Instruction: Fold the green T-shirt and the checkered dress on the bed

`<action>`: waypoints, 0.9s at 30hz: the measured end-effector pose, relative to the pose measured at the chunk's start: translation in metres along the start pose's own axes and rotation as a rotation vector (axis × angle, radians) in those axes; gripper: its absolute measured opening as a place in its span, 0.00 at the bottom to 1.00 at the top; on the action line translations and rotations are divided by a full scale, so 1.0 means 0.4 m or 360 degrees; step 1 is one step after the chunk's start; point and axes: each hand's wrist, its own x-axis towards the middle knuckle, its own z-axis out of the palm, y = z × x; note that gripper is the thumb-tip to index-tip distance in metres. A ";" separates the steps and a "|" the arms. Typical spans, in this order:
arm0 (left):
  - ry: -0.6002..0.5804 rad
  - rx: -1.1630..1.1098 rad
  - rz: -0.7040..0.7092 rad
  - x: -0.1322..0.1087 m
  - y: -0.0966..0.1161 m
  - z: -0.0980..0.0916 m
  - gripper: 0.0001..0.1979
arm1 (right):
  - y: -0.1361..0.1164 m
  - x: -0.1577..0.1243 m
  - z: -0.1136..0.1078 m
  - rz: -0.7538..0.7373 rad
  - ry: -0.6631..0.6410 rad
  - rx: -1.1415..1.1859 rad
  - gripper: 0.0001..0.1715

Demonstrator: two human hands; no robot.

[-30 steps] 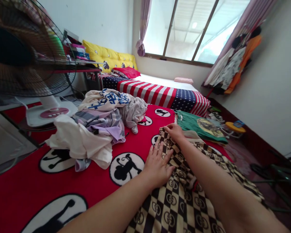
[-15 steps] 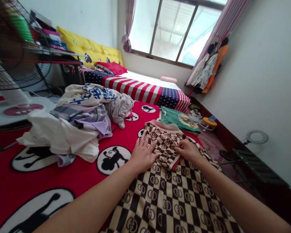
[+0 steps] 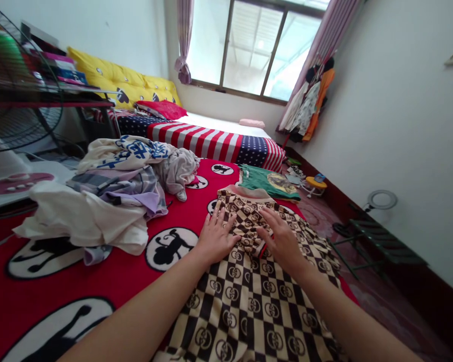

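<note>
A beige-and-black checkered knit garment (image 3: 249,301) with a ring-logo pattern is spread out on a red fleece blanket (image 3: 117,281) printed with black monkey silhouettes in white circles. It is laid at the blanket's right side, directly in front of the person. Its far part is folded over itself, and a thin red trim is seen at the folded edge.

Both hands are laid palm-down on that folded part, fingers spread and flat – nothing is pinched or gripped. The left hand (image 3: 217,236) is pressed on the garment's left edge, with its fingertips on the checkered fabric. The right hand (image 3: 281,239) is set just beside it on the middle of the fold, and the two are kept slightly apart.

To the left, on the same blanket, a loose pile of white, lilac and blue-printed clothes (image 3: 109,201) is heaped, well apart from the hands. Just beyond the checkered garment a green T-shirt with a round print (image 3: 268,181) is laid flat. Behind it a stars-and-stripes bedspread (image 3: 219,141) is seen – with a red pillow (image 3: 162,108) and a yellow padded headboard (image 3: 124,83) at its far left. A black-grilled standing fan (image 3: 18,100) is placed at the left edge, and clothes on hangers (image 3: 309,105) are hung beside the large window (image 3: 256,50).
</note>
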 end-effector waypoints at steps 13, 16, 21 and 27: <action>0.0255 -0.0022 0.0150 -0.005 0.013 -0.034 0.27 | 0.092 -0.116 -0.127 0.0349 -0.0114 -0.0014 0.14; 0.0390 -0.0119 0.0410 -0.011 0.022 -0.058 0.18 | 0.233 -0.148 -0.168 0.0666 0.0006 -0.0415 0.15; 0.0172 -0.0293 0.0673 -0.008 0.023 -0.049 0.14 | 0.410 -0.208 -0.195 0.0992 -0.0316 -0.0507 0.20; 0.0132 -0.0337 0.0619 -0.003 0.015 -0.034 0.14 | 0.441 -0.235 -0.173 0.1028 -0.0302 -0.0280 0.09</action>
